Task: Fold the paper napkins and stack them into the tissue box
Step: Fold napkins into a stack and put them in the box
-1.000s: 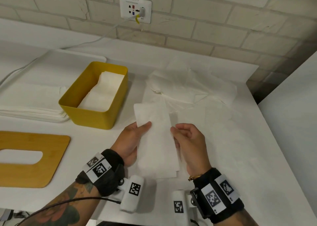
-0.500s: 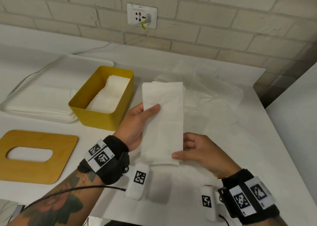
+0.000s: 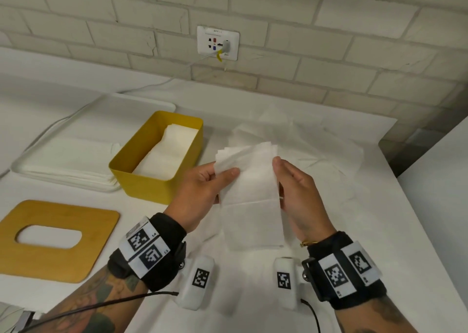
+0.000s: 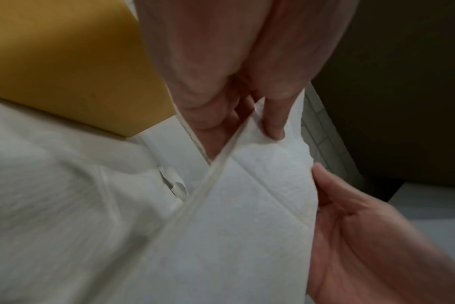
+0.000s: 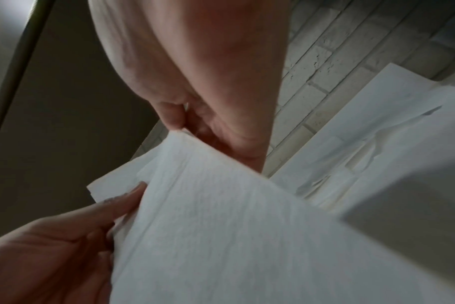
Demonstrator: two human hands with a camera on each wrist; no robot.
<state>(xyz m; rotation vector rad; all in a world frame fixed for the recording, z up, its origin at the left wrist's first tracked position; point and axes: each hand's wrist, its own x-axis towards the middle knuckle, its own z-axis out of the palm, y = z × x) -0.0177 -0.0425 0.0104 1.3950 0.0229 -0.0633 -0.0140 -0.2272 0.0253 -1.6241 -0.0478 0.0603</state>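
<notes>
We judge folding done: left hand (image 3: 202,188) and right hand (image 3: 296,188) each pinch the long white folded paper napkin (image 3: 250,196) in their grip; next, lay it flat in the open yellow tissue box (image 3: 188,127).

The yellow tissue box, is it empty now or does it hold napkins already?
Partly filled. The yellow tissue box is open, with folded white napkins lying inside below its rim.

White-brick utility room (image 3: 329,41), wall socket (image 3: 218,43)

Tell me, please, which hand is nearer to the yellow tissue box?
Left. The left hand grips the folded napkin right beside the yellow tissue box; the right hand holds the napkin's far side.
</notes>
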